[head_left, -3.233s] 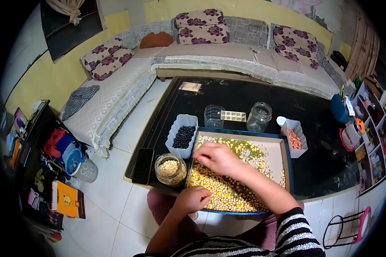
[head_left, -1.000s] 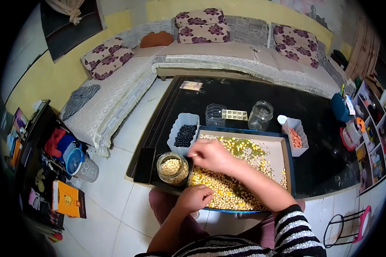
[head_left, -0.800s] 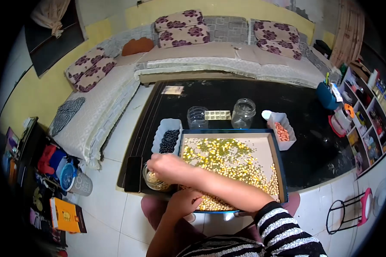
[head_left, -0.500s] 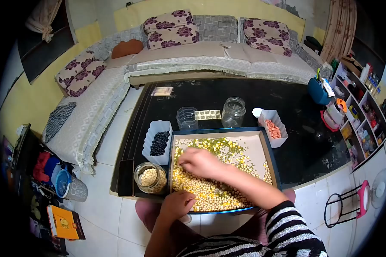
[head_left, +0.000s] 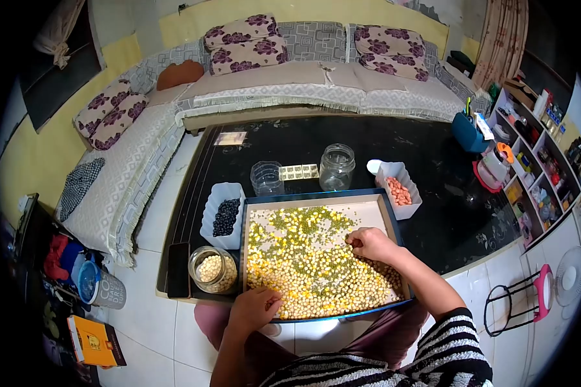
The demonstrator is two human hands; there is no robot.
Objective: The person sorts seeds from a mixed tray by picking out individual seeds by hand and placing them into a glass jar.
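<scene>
A shallow box tray (head_left: 394, 219) with a dark rim holds mixed soybeans, yellow corn kernels and small green mung beans (head_left: 323, 219). Over its right side is my right hand (head_left: 373, 245), fingertips pinched together just above the beans; what they hold, if anything, is too small to name. At the tray's front left corner rests my left hand (head_left: 255, 308), its fingers curled closed and their contents hidden. Left of the tray stand a glass jar of soybeans (head_left: 213, 269) and a white plastic tub of black beans (head_left: 223, 216). A tub of peanuts (head_left: 399, 190) sits by the back right corner.
Behind the tray are an empty glass jar (head_left: 336, 168), a clear plastic container (head_left: 267, 178) and a gold compartment tray (head_left: 299, 172). A phone (head_left: 178, 271) lies left on the black table (head_left: 445, 226). A pitcher (head_left: 495, 168) and a blue holder (head_left: 469, 132) stand right.
My right hand has moved from the tray's left side to its right. Green beans and corn now lie spread over more of the tray. My left hand stays near the front left corner.
</scene>
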